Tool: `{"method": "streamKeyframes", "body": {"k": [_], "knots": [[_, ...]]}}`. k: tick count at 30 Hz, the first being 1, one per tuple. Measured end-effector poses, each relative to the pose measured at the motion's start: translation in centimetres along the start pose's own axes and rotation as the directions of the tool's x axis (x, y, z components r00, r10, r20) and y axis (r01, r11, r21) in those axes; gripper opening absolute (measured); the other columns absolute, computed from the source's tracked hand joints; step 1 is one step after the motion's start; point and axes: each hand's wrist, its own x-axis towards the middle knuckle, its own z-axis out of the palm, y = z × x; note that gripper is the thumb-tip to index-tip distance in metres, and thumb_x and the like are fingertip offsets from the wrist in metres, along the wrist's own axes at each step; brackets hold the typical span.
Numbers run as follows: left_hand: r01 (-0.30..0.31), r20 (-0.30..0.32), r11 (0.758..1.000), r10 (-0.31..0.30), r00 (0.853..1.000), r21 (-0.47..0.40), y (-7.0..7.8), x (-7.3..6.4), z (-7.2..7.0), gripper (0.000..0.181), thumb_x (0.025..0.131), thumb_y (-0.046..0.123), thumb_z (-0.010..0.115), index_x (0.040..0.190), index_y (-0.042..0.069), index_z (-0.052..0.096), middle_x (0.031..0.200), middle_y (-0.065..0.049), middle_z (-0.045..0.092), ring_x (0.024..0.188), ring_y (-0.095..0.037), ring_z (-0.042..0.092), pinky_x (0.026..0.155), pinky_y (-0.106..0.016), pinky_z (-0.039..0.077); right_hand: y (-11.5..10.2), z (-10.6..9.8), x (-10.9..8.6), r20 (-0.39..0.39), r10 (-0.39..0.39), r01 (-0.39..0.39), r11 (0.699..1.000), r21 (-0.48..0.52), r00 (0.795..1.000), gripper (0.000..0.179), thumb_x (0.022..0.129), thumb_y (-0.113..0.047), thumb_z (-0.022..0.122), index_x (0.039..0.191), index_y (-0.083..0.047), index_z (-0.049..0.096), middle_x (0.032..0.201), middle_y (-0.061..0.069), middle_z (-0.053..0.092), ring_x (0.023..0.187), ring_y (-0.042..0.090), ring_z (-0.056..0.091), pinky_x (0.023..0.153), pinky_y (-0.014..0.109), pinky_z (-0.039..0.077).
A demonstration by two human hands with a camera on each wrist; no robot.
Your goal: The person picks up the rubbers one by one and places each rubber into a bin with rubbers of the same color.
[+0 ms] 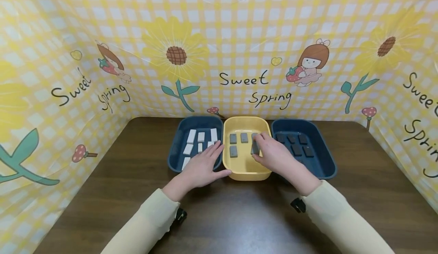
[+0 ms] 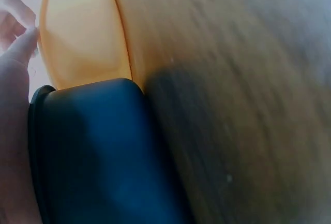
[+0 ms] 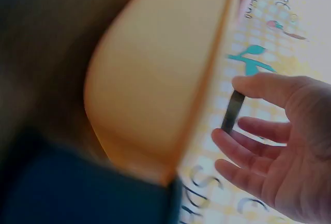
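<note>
Between thumb and fingertips, my right hand [image 1: 276,155] pinches a small grey rectangular block [image 1: 255,148] over the right side of the yellow bin [image 1: 245,174]. In the right wrist view this block [image 3: 234,111] appears above the bin's rim, held thumb to fingers, with the other fingers loosely bent. Several similar grey blocks [image 1: 233,151] lie spaced out in the yellow bin. My left hand [image 1: 200,170] spreads over the right edge of the left blue bin [image 1: 176,164], its fingertips and thumb reaching the yellow bin's rim. White blocks [image 1: 188,149] lie in the left bin, some partly hidden by that hand.
A second dark blue bin [image 1: 325,166] stands against the yellow bin's right side, with several dark blocks [image 1: 302,139] in it, partly behind my right hand. All three bins stand in a row on a brown wooden table [image 1: 219,216]. A patterned yellow cloth [image 1: 219,48] hangs behind.
</note>
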Motion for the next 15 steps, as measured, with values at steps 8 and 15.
{"method": "streamKeyframes", "body": {"k": [8,15], "knots": [[0.016,0.013,1.0,-0.015,1.0,-0.023,0.1,0.2,0.1,0.091,0.086,0.071,0.051,0.157,0.021,0.02,0.16,0.001,0.018,0.143,-0.023,0.026,0.107,-0.05,0.033,-0.6,3.6,2.3,0.019,0.045,-0.046,0.996,0.073,0.999,0.025,0.082,-0.011,0.078,0.085,-0.007,0.054,0.082,0.004,0.046,0.067,0.019,0.049,0.062,0.032,0.045],[0.017,0.021,0.999,-0.016,1.0,-0.033,0.0,0.2,0.0,0.092,0.086,0.071,0.051,0.156,0.02,0.02,0.16,0.0,0.018,0.143,-0.022,0.024,0.107,-0.049,0.033,-0.4,5.6,3.3,0.106,0.086,-0.091,0.995,0.038,0.991,0.022,0.083,-0.004,0.071,0.073,-0.008,0.052,0.074,0.004,0.047,0.066,0.02,0.047,0.064,0.034,0.042]]}}
